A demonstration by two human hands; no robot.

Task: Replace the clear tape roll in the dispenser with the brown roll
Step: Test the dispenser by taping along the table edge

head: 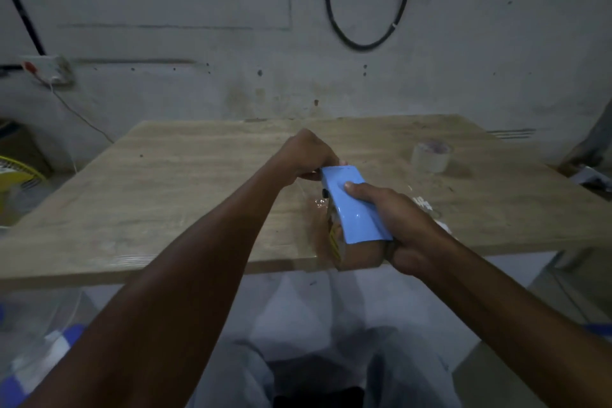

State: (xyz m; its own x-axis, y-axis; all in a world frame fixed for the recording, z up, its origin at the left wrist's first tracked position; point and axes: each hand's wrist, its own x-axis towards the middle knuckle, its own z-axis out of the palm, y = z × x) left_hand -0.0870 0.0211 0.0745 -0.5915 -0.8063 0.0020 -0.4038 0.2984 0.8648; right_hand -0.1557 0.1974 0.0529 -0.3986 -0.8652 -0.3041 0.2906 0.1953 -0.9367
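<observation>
A light blue tape dispenser (351,205) is held above the near edge of the wooden table (165,182). The brown tape roll (359,255) sits in its lower end, partly hidden by the blue cover. My right hand (397,228) grips the dispenser from the right, thumb on top of the cover, fingers around the brown roll. My left hand (308,156) pinches the dispenser's far end; what its fingertips hold there is hidden. The clear tape roll (430,156) stands by itself at the table's far right.
Crumpled clear and white scraps (427,209) lie on the table right of the dispenser. A grey wall with a hanging black cable (364,40) stands behind. A yellow fan (16,175) stands left of the table, and a socket box (46,69) is on the wall.
</observation>
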